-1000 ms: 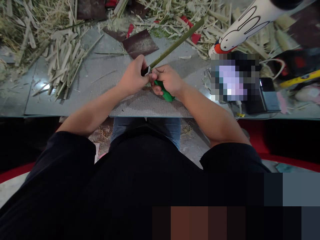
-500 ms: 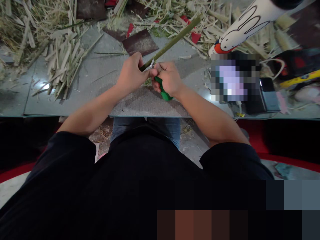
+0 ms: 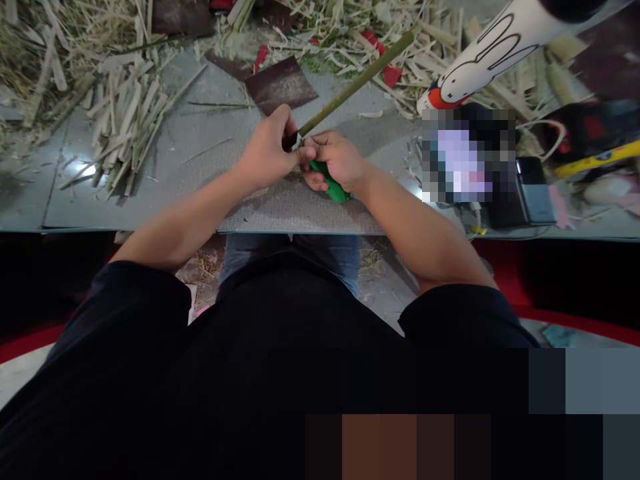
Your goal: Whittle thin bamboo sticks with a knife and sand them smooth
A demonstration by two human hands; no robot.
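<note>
My left hand [image 3: 270, 152] is closed round the near end of a long green bamboo stick [image 3: 357, 80], which slants up and away to the right over the table. My right hand [image 3: 336, 160] is closed on a knife with a green handle [image 3: 336, 189]. A short bit of its blade shows between the two thumbs, against the stick. Both hands touch above a grey mat [image 3: 280, 207] at the table's near edge.
Cut bamboo strips [image 3: 123, 123] lie heaped at the left, with more shavings across the back. Dark brown sheets [image 3: 280, 85] lie behind the hands. At the right are a white rabbit-print cylinder [image 3: 480, 57], a dark phone [image 3: 537, 193] and a yellow tool [image 3: 595, 159].
The hands lifted slightly with the knife sliding up along the stick, then came back down to about where they were a second ago. The stick's far end swung a little.
</note>
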